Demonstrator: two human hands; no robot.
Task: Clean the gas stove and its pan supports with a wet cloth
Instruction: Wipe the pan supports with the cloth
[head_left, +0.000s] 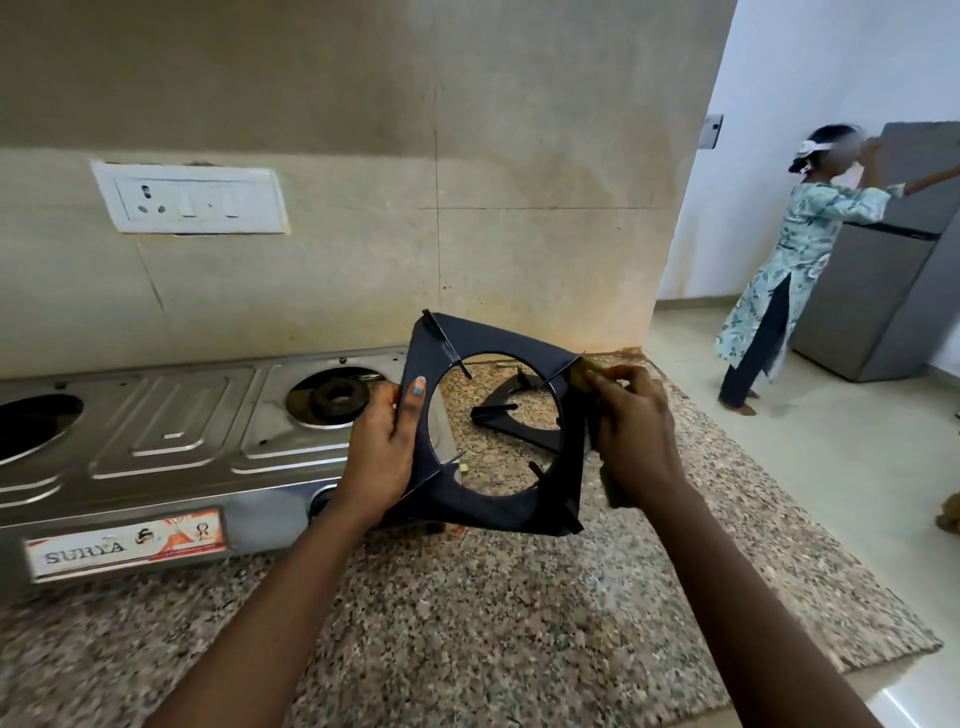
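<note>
Left hand (387, 441) grips a pan support (493, 431); right hand (631, 431) pinches a mostly hidden, blurred cloth (584, 376).

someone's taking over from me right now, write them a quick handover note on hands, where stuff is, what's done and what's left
Left hand: grips the left edge of the dark square metal pan support, holding it tilted above the speckled granite counter.
Right hand: pinches a yellowish cloth against the support's upper right corner.
Second dark pan support: lying on the counter right of the steel two-burner gas stove, seen through the held one's opening.
Done: both supports are off the stove.
Left: finish wiping the held support, wipe the other if needed, clean the stove top, put both back. Which parts are already clean cannot be told.
</note>
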